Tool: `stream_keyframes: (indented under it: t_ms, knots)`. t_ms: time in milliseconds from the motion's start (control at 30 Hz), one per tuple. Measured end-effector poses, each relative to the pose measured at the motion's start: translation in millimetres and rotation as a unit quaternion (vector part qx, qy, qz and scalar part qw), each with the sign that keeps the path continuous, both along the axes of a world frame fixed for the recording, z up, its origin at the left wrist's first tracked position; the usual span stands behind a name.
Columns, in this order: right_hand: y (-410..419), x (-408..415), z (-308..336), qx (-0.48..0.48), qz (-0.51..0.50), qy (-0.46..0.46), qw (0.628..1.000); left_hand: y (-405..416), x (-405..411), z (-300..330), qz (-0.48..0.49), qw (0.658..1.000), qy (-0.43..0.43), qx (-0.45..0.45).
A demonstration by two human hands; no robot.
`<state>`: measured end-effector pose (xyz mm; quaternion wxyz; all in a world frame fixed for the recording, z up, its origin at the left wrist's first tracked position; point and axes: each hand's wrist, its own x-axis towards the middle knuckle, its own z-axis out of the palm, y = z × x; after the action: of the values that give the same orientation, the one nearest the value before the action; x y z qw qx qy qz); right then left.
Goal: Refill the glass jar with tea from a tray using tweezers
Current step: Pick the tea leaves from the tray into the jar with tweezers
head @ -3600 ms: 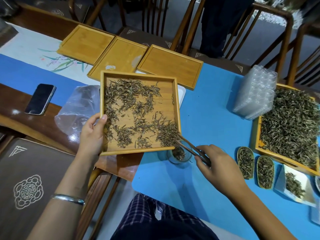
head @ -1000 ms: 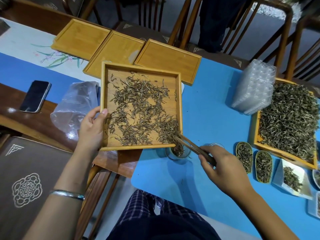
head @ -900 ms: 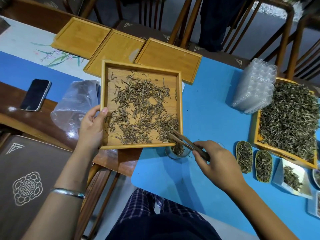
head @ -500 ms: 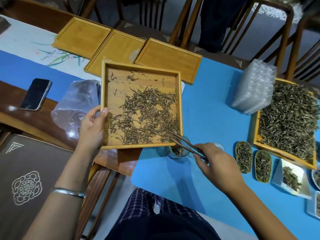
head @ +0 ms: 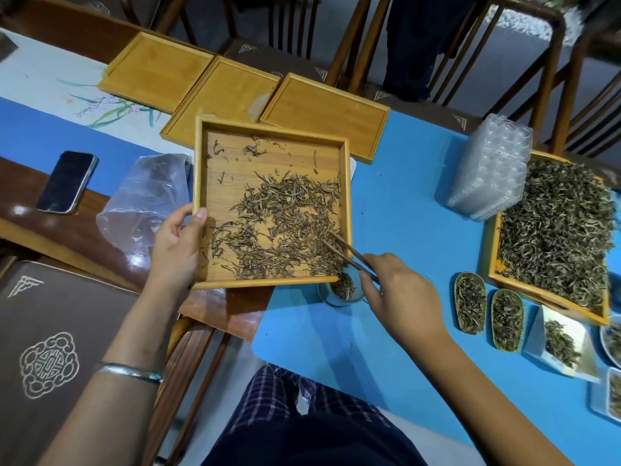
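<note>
The left hand [head: 176, 243] grips the left rim of the tea tray [head: 347, 196], its fingers [head: 198, 215] curled over the edge, tilting the near right corner over the glass jar [head: 341, 290] on the blue desk [head: 403, 203]. If the tilt steepens, loose tea [head: 282, 230] could overshoot the jar's small mouth and scatter. Right of the tray, the right hand [head: 400, 290] pinches the tweezers [head: 349, 255], whose tips lie in the tea just above the jar.

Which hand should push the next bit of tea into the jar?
Probably the right hand: it holds the tweezers, tips in the tea beside the glass jar. The left hand grips the tray.
</note>
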<state>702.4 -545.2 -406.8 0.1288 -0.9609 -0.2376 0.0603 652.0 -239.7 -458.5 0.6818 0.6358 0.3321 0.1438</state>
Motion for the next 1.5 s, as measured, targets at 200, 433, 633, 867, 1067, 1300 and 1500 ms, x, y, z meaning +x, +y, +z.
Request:
stream_keyframes:
  t_ms: [200, 433, 633, 867, 1067, 1300, 1500]
  knots:
    - [-10, -10, -1, -0.027, 0.021, -0.013, 0.999, -1, 1, 0, 0.003, 1.0, 0.003, 0.004]
    - [-25, -16, 11, -0.012, 0.011, 0.019, 1.0, -2, 2, 0, -0.001, 1.0, 0.004, 0.008]
    - [8, 27, 22, 0.067, -0.043, -0.03, 0.996, -2, 3, 2, -0.005, 1.0, 0.005, 0.012]
    - [47, 81, 11, 0.035, -0.078, -0.047, 0.995, -3, 2, 5, -0.006, 1.0, 0.004, 0.013]
    - [40, 62, 3, 0.012, -0.062, -0.042, 0.997, -5, 2, 2, -0.005, 1.0, 0.004, 0.004]
    - [11, 15, -5, 0.019, -0.047, -0.002, 0.999, -3, 3, 1, -0.013, 1.0, 0.006, 0.006]
    - [-1, -5, -7, 0.013, -0.045, 0.015, 0.999, -4, 2, 1, -0.018, 1.0, 0.0, 0.01]
